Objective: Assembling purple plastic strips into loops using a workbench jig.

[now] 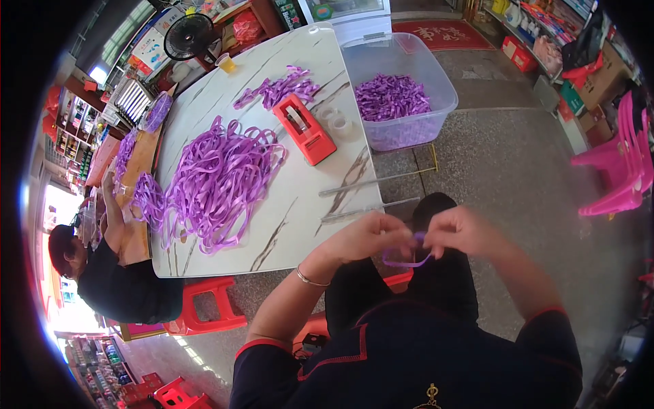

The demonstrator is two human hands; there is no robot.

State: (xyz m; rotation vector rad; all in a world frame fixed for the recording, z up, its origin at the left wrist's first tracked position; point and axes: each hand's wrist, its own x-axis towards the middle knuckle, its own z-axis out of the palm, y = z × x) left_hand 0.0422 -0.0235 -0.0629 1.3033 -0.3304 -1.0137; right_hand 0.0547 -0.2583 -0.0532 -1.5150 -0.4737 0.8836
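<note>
My left hand (pixel 371 237) and my right hand (pixel 458 230) meet above my lap, just off the near right corner of the table. Both are pinched on a short purple ribbon (pixel 407 263), which hangs in a small loop between them. The fingertips are slightly blurred, so the exact grip is hard to make out. On the table to the left lies a large tangled heap of purple ribbons (pixel 221 180). Farther back is a smaller pile of purple ribbon pieces (pixel 285 87). A clear plastic bin (pixel 409 140) beside the table holds many short purple ribbon pieces (pixel 392 97).
On the marble-patterned table (pixel 276 235) stand a red tape dispenser (pixel 304 129), clear tape rolls (pixel 336 121) and a cup (pixel 225 63). Thin metal rods (pixel 368 211) jut past its right edge. Another person (pixel 122 279) sits at left. Pink chairs (pixel 623 160) stand right.
</note>
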